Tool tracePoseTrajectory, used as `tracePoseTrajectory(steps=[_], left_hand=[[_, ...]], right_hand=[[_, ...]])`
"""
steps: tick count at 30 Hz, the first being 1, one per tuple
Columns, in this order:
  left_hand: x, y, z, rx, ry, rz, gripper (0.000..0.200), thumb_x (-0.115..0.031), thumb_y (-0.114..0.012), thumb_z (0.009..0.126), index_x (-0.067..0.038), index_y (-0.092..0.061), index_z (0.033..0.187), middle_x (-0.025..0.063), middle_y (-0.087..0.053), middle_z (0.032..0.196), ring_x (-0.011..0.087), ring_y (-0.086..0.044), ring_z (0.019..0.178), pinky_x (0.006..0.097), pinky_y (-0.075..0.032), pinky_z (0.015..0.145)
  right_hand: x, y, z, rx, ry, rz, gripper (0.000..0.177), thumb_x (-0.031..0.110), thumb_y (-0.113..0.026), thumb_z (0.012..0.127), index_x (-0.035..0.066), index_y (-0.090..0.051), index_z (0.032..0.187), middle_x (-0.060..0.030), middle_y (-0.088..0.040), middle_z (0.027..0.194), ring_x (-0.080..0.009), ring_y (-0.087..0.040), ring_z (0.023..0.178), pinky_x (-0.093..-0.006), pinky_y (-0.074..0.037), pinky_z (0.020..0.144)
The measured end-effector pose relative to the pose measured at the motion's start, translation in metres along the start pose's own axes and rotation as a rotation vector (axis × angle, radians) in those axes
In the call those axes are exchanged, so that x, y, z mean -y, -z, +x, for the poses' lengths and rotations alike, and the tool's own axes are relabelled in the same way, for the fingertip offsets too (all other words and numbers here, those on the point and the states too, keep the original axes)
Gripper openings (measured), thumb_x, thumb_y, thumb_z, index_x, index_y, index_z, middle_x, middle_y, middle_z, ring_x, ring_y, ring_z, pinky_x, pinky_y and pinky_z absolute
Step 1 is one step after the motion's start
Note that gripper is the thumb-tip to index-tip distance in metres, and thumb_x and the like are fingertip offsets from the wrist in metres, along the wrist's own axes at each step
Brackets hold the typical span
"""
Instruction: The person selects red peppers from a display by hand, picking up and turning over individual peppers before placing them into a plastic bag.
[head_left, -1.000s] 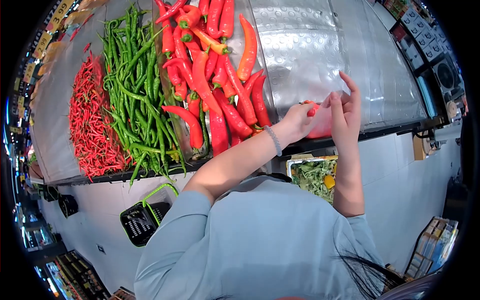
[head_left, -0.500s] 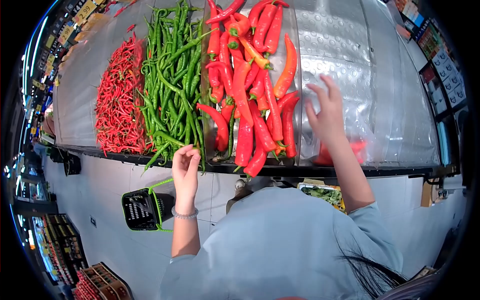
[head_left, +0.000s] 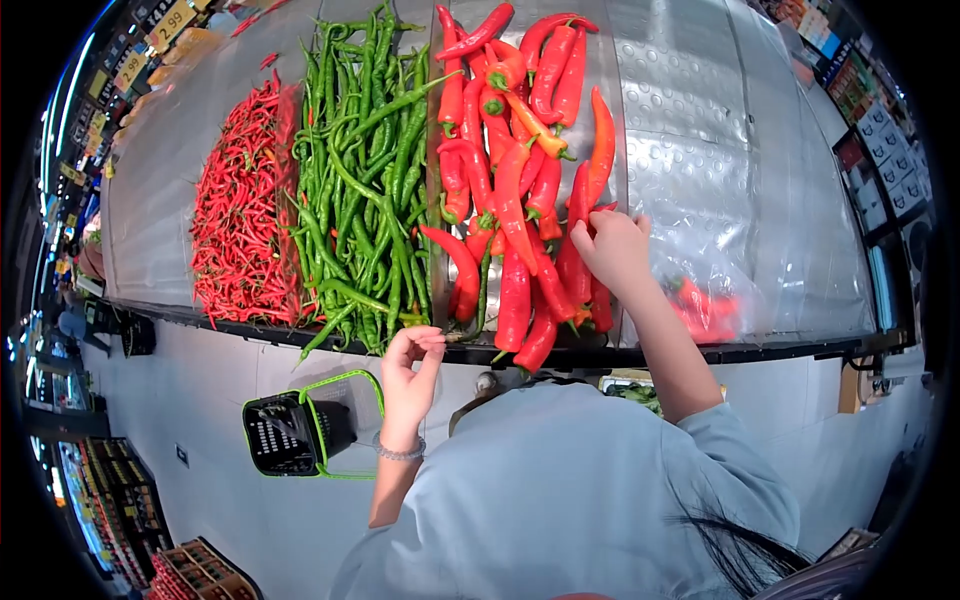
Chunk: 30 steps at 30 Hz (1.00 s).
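Large red peppers (head_left: 514, 200) lie in a pile at the middle of the metal display counter (head_left: 690, 190). My right hand (head_left: 612, 247) is at the pile's right side, its fingers closed on a red pepper (head_left: 577, 235). Near the counter's front edge, by the lower end of the long green peppers (head_left: 365, 170), is my left hand (head_left: 412, 365). Its thumb and fingertips are pinched together, and whatever may be between them is too small to name. A clear plastic bag (head_left: 708, 305) with red peppers inside lies right of my right forearm.
Small red chillies (head_left: 240, 205) fill the counter's left part, behind a clear divider. A black basket with green handles (head_left: 285, 435) stands on the floor at the left front. Shelves with goods (head_left: 115, 500) are at the lower left, and price signs at the upper left.
My right hand has come down and left from above the bare metal to the red peppers and closed. My left hand has shifted right and slightly down, away from the green peppers.
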<state>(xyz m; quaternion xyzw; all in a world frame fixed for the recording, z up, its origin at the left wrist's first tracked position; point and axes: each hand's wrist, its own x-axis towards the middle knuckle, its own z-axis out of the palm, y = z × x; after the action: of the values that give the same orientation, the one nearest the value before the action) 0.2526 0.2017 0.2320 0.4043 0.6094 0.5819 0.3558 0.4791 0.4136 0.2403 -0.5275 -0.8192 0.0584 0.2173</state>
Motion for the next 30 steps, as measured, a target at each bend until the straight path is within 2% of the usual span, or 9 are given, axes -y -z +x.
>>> tracePoseTrajectory(steps=[3, 7, 9, 12, 16, 19, 22, 26, 30], left_hand=[[-0.010, 0.000, 0.014, 0.055, -0.009, -0.060, 0.014, 0.000, -0.058, 0.087, 0.000, -0.058, 0.100, 0.0033, -0.062, 0.090, 0.0089, -0.058, 0.085, 0.0226, -0.046, 0.079], [-0.040, -0.022, 0.024, 0.421, 0.036, -0.258, 0.013, -0.001, -0.053, 0.089, 0.001, -0.057, 0.102, 0.0063, -0.063, 0.090, 0.0128, -0.059, 0.084, 0.0267, -0.047, 0.081], [-0.043, -0.033, 0.037, 0.674, 0.169, -0.501, 0.028, -0.010, -0.049, 0.095, 0.001, -0.049, 0.121, 0.0086, -0.060, 0.106, 0.0160, -0.058, 0.101, 0.0296, -0.047, 0.087], [-0.066, -0.048, 0.055, 0.650, 0.415, -0.871, 0.040, -0.020, -0.045, 0.098, 0.000, -0.039, 0.132, 0.0108, -0.057, 0.114, 0.0188, -0.056, 0.108, 0.0328, -0.049, 0.087], [-0.064, -0.043, 0.065, 0.563, 0.197, -0.766, 0.043, -0.020, -0.046, 0.098, -0.005, -0.031, 0.135, 0.0123, -0.056, 0.115, 0.0183, -0.057, 0.108, 0.0322, -0.054, 0.081], [-0.052, -0.034, 0.069, 0.522, 0.002, -0.671, 0.046, -0.016, -0.051, 0.095, -0.006, -0.032, 0.135, 0.0140, -0.055, 0.116, 0.0221, -0.056, 0.109, 0.0364, -0.050, 0.090], [-0.051, -0.035, 0.067, 0.450, -0.083, -0.653, 0.047, -0.010, -0.057, 0.091, -0.006, -0.034, 0.132, 0.0157, -0.055, 0.118, 0.0239, -0.055, 0.112, 0.0382, -0.045, 0.099], [-0.041, -0.024, 0.073, 0.555, -0.078, -0.541, 0.047, -0.007, -0.061, 0.088, -0.002, -0.037, 0.129, 0.0176, -0.054, 0.122, 0.0244, -0.054, 0.115, 0.0360, -0.040, 0.103], [-0.050, -0.012, 0.062, 0.499, -0.050, -0.553, 0.048, -0.012, -0.057, 0.091, 0.000, -0.034, 0.132, 0.0191, -0.049, 0.128, 0.0273, -0.054, 0.114, 0.0393, -0.043, 0.099]], right_hand=[[-0.004, 0.014, -0.014, -0.304, 0.034, 0.246, 0.021, 0.020, -0.050, 0.089, 0.003, -0.061, 0.087, -0.0102, -0.060, 0.077, -0.0266, -0.056, 0.071, -0.0401, -0.037, 0.078], [0.027, 0.035, -0.039, -0.593, -0.026, 1.121, 0.021, 0.008, -0.051, 0.088, 0.004, -0.057, 0.107, -0.0134, -0.055, 0.082, -0.0279, -0.053, 0.077, -0.0395, -0.044, 0.077], [0.031, 0.047, -0.046, -0.542, 0.430, 0.515, 0.026, 0.004, -0.054, 0.082, 0.005, -0.060, 0.107, -0.0108, -0.056, 0.083, -0.0259, -0.056, 0.081, -0.0409, -0.046, 0.080], [0.070, 0.056, -0.047, -0.220, 0.766, 0.455, 0.031, 0.003, -0.063, 0.072, 0.009, -0.067, 0.102, -0.0083, -0.057, 0.093, -0.0273, -0.057, 0.093, -0.0418, -0.044, 0.086], [0.093, 0.035, -0.063, -0.411, 0.476, 0.631, 0.026, 0.003, -0.064, 0.078, 0.007, -0.063, 0.104, -0.0100, -0.052, 0.105, -0.0257, -0.053, 0.102, -0.0394, -0.043, 0.090], [0.101, 0.017, -0.070, -0.201, 0.210, 1.094, 0.027, 0.009, -0.066, 0.082, 0.001, -0.055, 0.106, -0.0105, -0.055, 0.103, -0.0222, -0.056, 0.098, -0.0328, -0.045, 0.087], [0.115, 0.018, -0.076, 0.275, 0.085, 1.109, 0.030, 0.013, -0.068, 0.082, 0.000, -0.054, 0.105, -0.0113, -0.060, 0.095, -0.0200, -0.060, 0.087, -0.0323, -0.048, 0.081], [0.130, 0.010, -0.079, 0.313, -0.088, 0.970, 0.030, 0.016, -0.066, 0.085, -0.002, -0.053, 0.105, -0.0119, -0.064, 0.089, -0.0182, -0.063, 0.080, -0.0311, -0.049, 0.071], [0.134, -0.010, -0.088, 0.462, -0.121, 1.294, 0.022, 0.014, -0.056, 0.092, -0.001, -0.049, 0.107, -0.0048, -0.057, 0.078, -0.0104, -0.058, 0.072, -0.0259, -0.047, 0.065]])
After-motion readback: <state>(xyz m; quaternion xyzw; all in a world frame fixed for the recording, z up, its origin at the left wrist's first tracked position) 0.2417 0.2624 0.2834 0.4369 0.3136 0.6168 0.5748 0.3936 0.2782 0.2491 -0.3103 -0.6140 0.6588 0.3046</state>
